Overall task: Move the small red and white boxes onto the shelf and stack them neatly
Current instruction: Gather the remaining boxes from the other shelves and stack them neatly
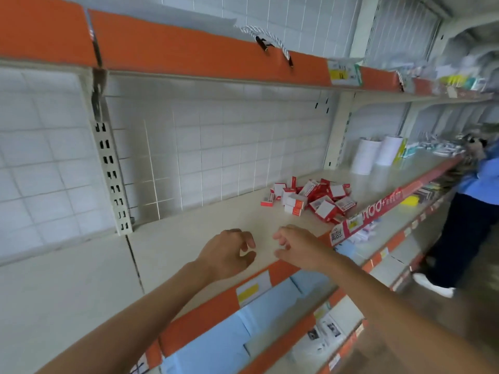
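A: So, where do the small red and white boxes (310, 199) lie from the hands?

B: Farther in and to the right. They sit in a loose heap on the shelf (205, 233), toward its back, some flat, some tipped on edge, none squared up. Both hands hover over bare shelf near the front edge, well apart from the heap.

A: Which hand is closer?

B: The right hand (299, 248), I'd judge. It is on the heap's side, and its forearm already runs up from the lower right. The left hand (229, 252) is further left, so it would have to cross more bare shelf.

A: And the fingers?

B: Empty on both. The left hand's fingers are curled loosely with a gap between thumb and fingertips; the right hand's are half spread, pointing left toward the other hand. Neither holds a box.

A: Any long axis to line up with?

B: Not one for the heap as a whole. The boxes point every which way, so each pick would need its own wrist turn. The heap spreads along the shelf, left to right, with the nearest boxes almost at the front strip.

A: Stacked yet?

B: No, that looks wholly undone.
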Demonstrator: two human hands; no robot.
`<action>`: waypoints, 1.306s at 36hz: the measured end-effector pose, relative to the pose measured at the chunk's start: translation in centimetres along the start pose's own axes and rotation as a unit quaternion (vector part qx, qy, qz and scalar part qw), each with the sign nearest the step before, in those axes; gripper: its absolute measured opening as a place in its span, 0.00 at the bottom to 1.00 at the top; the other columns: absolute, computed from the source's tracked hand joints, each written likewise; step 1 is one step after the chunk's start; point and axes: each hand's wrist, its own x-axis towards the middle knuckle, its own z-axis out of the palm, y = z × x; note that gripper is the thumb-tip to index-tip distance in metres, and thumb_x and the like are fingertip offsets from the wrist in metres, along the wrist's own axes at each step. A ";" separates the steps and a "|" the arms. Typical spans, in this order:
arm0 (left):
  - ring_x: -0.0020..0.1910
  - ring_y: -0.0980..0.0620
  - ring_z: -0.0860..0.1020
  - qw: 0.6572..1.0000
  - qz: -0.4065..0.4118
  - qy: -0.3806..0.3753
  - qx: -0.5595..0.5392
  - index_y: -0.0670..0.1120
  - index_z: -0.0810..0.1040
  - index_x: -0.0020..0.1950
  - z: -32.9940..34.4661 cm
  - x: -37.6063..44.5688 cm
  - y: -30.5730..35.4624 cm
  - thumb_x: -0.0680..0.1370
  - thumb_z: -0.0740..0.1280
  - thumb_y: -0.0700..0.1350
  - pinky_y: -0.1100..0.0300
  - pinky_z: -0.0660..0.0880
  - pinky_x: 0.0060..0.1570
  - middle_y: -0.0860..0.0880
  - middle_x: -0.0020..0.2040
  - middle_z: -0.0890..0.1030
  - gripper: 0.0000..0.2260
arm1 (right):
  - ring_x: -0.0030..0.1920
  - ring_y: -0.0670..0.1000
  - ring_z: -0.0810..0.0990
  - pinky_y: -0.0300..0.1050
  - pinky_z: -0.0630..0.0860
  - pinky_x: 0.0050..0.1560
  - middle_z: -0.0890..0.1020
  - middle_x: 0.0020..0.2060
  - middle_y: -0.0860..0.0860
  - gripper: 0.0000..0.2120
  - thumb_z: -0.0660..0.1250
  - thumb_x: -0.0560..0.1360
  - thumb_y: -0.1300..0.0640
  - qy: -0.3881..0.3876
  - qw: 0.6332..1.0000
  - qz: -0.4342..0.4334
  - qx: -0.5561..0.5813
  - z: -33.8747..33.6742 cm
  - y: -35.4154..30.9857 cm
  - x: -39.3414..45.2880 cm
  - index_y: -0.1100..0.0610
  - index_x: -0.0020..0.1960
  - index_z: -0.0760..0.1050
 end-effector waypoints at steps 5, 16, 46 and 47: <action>0.47 0.52 0.77 1.000 -0.013 -0.005 -0.002 0.51 0.77 0.58 0.9 5.8 0.3 0.77 0.64 0.49 0.60 0.74 0.52 0.52 0.51 0.78 0.11 | 0.55 0.49 0.76 0.42 0.73 0.56 0.77 0.59 0.54 0.20 0.66 0.76 0.53 0.007 1.000 0.024 -0.015 -2.8 4.5 5.0 0.58 0.66 0.69; 0.47 0.53 0.77 0.998 -0.058 -0.008 0.013 0.50 0.77 0.58 2.7 11.4 1.4 0.77 0.64 0.49 0.60 0.74 0.51 0.52 0.52 0.79 0.11 | 0.60 0.55 0.73 0.52 0.72 0.59 0.63 0.66 0.52 0.23 0.64 0.76 0.50 0.000 0.999 0.008 -0.049 -4.2 12.3 12.5 0.54 0.69 0.65; 0.44 0.49 0.78 0.870 -0.455 0.167 0.088 0.47 0.80 0.53 0.7 -8.7 4.5 0.75 0.67 0.47 0.59 0.74 0.45 0.49 0.48 0.80 0.08 | 0.54 0.55 0.75 0.46 0.71 0.51 0.68 0.54 0.50 0.19 0.67 0.72 0.48 -0.136 0.901 -0.410 0.037 4.6 -3.8 11.2 0.52 0.60 0.67; 0.43 0.49 0.78 0.862 -0.467 0.176 0.090 0.47 0.80 0.52 0.2 -10.4 4.5 0.75 0.67 0.46 0.58 0.74 0.45 0.49 0.47 0.80 0.08 | 0.54 0.55 0.75 0.47 0.71 0.51 0.68 0.54 0.50 0.19 0.68 0.72 0.48 -0.140 0.894 -0.425 0.038 5.0 -5.5 10.5 0.52 0.60 0.67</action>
